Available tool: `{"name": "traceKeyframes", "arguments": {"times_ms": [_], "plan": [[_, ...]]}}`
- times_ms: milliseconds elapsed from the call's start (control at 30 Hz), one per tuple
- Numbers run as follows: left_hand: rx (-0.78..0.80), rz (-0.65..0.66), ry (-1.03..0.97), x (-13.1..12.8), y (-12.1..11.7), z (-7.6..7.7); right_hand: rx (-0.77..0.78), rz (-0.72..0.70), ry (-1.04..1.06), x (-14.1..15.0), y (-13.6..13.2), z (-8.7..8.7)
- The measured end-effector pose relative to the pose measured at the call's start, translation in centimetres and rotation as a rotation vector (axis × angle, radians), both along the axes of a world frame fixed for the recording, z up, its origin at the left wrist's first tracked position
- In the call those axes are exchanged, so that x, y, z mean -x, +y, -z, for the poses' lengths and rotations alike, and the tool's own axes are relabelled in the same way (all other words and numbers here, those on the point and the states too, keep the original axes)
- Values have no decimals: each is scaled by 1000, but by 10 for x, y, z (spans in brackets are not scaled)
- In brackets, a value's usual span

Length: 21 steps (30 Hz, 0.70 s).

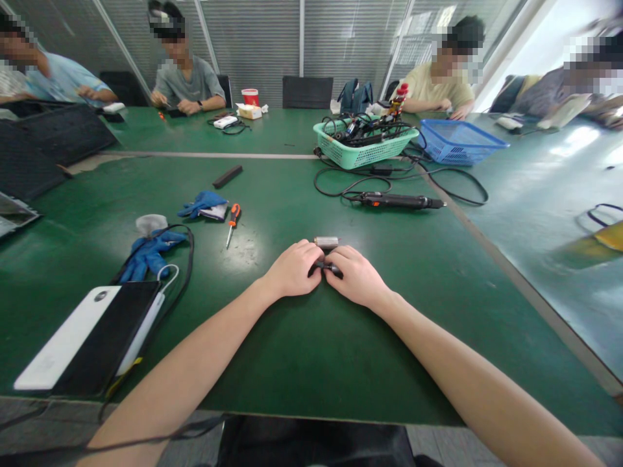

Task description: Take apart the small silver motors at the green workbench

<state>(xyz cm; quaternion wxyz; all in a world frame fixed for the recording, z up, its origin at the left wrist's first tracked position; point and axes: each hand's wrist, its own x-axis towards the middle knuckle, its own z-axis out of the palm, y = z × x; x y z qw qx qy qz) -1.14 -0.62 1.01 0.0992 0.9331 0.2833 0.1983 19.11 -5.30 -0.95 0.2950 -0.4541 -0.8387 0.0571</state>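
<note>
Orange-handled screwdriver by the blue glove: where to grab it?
Take the orange handle of the screwdriver with the left hand, coming from above. It lies on the green table, its metal shaft pointing toward the person, so the thicker handle end is the natural grip. The blue glove sits apart from it.

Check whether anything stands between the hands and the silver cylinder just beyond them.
Nothing visible does: the left hand and right hand sit just behind the silver cylinder, and only the small dark part they hold together lies near it.
</note>
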Motion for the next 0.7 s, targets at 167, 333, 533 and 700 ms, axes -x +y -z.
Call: {"name": "traceKeyframes", "arguments": {"times_ms": [167, 333, 533, 700], "plan": [[-1, 2, -7, 0, 0, 1, -5, -3, 16, 1, 0, -3], [0, -3, -15, 0, 0, 1, -6, -3, 11, 2, 0, -5], [5, 0, -17, 0, -1, 1, 3, -1, 5, 1, 0, -4], [3, 5, -19, 0, -1, 0, -2, 2, -2, 1, 0, -3]]}}
